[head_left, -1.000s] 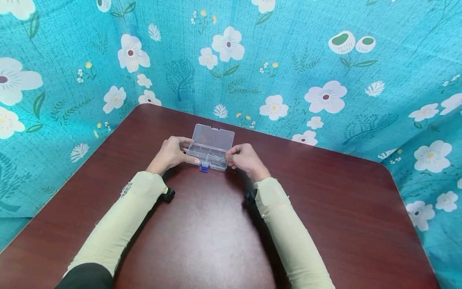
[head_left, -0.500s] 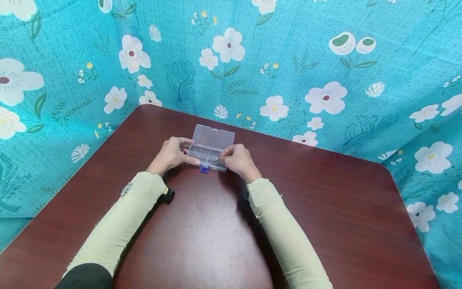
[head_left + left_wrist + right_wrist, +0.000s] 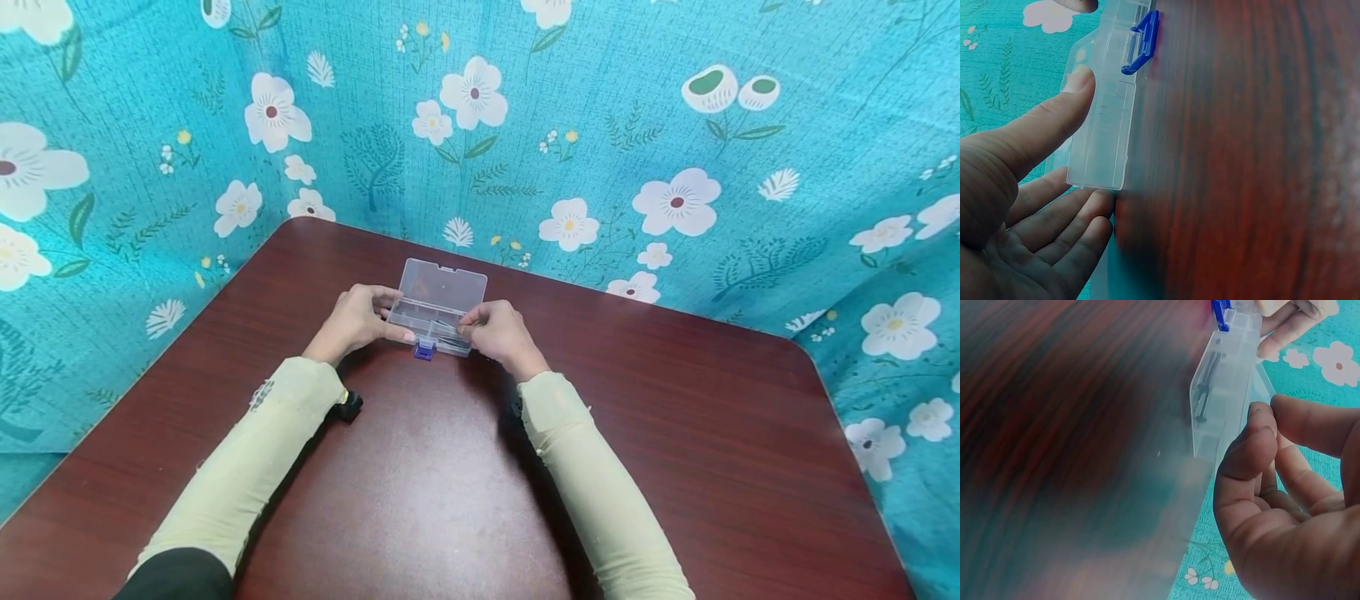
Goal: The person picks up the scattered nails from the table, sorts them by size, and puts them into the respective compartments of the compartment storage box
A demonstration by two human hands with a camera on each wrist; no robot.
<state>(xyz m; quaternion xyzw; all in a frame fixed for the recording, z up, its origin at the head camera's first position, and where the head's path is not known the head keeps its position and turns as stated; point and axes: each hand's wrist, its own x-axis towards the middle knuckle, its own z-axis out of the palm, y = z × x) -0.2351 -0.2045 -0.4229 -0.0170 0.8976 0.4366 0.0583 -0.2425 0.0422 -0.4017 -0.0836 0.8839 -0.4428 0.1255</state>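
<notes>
A small clear plastic box [image 3: 408,321] with its lid [image 3: 444,283] raised lies near the table's far edge. Its blue latch [image 3: 424,350] faces me. My left hand [image 3: 360,315] grips the box's left end; in the left wrist view the thumb [image 3: 1063,112] lies along its front wall. Thin metal pieces [image 3: 452,340] rest in the right front compartment, and show dark through the wall [image 3: 1202,394]. Over that end, my right hand [image 3: 497,330] has thumb and index fingertips together, pinching a thin metal piece that is mostly hidden by the fingers.
The dark red wooden table [image 3: 427,483] spreads in front of and beside the box. A blue flowered cloth [image 3: 525,158] hangs behind the table and along its sides. Dark wrist cameras [image 3: 348,406] sit at the cuffs.
My right hand has moved left, from the box's right edge to over its right compartment, then shifted very slightly. The left hand and the box have stayed put.
</notes>
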